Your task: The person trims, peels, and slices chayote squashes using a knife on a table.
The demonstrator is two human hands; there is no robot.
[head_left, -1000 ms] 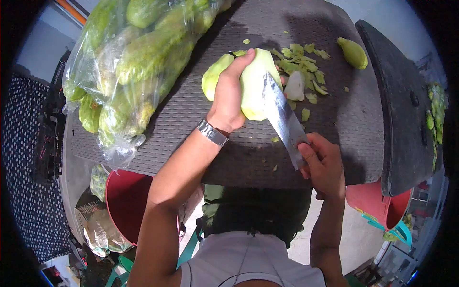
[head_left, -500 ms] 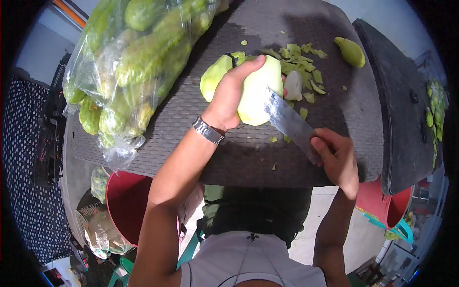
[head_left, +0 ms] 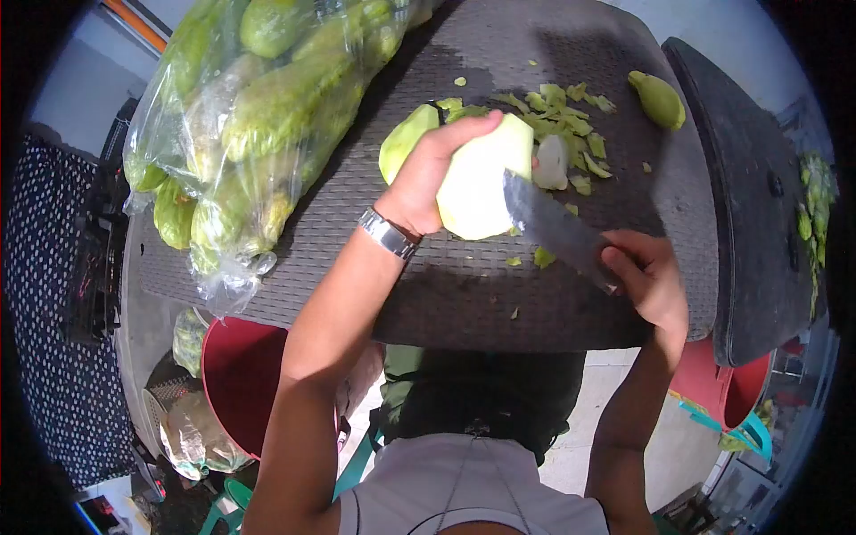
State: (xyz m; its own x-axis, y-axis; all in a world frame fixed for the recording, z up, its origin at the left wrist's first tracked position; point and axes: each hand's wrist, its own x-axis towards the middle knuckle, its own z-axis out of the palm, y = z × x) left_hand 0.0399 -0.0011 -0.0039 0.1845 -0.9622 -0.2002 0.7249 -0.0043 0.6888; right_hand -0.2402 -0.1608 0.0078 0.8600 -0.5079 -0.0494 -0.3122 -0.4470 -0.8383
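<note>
Over the counter: one peeled vegetable, grasped by fingers of the left hand; one knife, against its side, grasped by fingers of the right hand.

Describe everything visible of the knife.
The knife has a broad, flat, grey, metallic-looking blade, somewhat blurred. The right hand grips its near end, so no handle can be made out. It slants up and leftward above the dark tabletop, its squarish far end appearing to meet the peeled fruit in the left hand.
</note>
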